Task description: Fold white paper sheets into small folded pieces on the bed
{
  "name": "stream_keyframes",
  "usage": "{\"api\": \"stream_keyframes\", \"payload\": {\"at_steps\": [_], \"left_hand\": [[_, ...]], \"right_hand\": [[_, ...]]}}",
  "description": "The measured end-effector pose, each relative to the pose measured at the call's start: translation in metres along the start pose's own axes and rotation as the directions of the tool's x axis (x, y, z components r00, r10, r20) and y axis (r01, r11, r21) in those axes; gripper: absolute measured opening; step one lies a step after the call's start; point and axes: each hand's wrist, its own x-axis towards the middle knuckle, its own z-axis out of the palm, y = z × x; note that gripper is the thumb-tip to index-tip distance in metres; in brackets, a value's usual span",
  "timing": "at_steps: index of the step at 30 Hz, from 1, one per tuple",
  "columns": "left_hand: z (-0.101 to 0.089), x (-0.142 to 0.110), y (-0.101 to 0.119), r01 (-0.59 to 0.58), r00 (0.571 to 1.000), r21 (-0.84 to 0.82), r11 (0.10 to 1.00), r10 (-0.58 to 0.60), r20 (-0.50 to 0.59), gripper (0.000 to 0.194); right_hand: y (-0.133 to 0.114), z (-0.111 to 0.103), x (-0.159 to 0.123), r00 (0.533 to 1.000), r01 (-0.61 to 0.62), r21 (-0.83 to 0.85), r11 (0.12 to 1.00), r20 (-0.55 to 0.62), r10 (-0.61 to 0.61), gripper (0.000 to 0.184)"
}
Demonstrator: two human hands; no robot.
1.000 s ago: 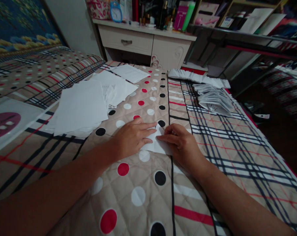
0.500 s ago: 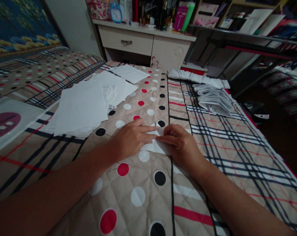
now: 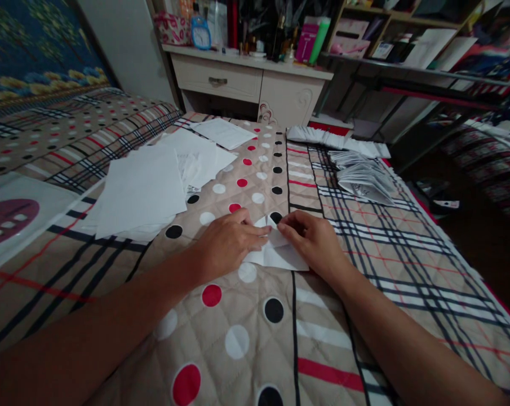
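A small white sheet of paper (image 3: 278, 255) with fold creases lies on the patterned bedspread. My left hand (image 3: 227, 242) rests over its left part, fingers stretched out and lying on the paper. From the right, my right hand (image 3: 316, 239) pinches the upper part of the sheet between thumb and forefinger, near the left fingertips. Part of the sheet is hidden under both hands. Farther left is a pile of white paper sheets (image 3: 140, 189). To the far right, a bundle of folded papers (image 3: 367, 180) lies on the bed.
A row of folded white papers (image 3: 337, 141) sits near the bed's far edge. At the left is a clear plastic bag (image 3: 56, 197) with a purple print. Beyond the bed stands a white dresser (image 3: 216, 70) with a blue clock (image 3: 201, 35) and bottles.
My right hand has moved slightly up and away from the sheet's lower right corner, so more of the paper shows. The left hand stays almost in place. The view has tilted slightly.
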Motion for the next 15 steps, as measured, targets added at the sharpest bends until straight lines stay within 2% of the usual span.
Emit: {"api": "stream_keyframes", "payload": {"at_steps": [2,7,11,15], "left_hand": [[0.002,0.0,-0.001,0.014,1.0,-0.01,1.0,-0.014,-0.006,0.029],[0.001,0.0,0.001,0.03,1.0,-0.01,0.999,-0.03,-0.004,0.027],[-0.003,0.0,0.003,0.038,0.999,-0.002,0.999,-0.038,0.024,0.028],[-0.003,0.001,0.002,0.034,0.998,-0.008,0.999,-0.034,0.045,0.029]], "right_hand": [[0.003,0.0,0.013,0.998,-0.05,-0.061,0.997,0.042,0.053,0.021],[0.002,-0.002,0.039,0.978,-0.062,-0.19,0.98,0.183,0.097,0.026],[-0.007,0.0,0.047,0.979,-0.092,-0.364,0.927,0.136,0.151,0.032],[-0.012,0.006,0.048,0.981,-0.113,-0.452,0.885,0.09,0.171,0.033]]}}
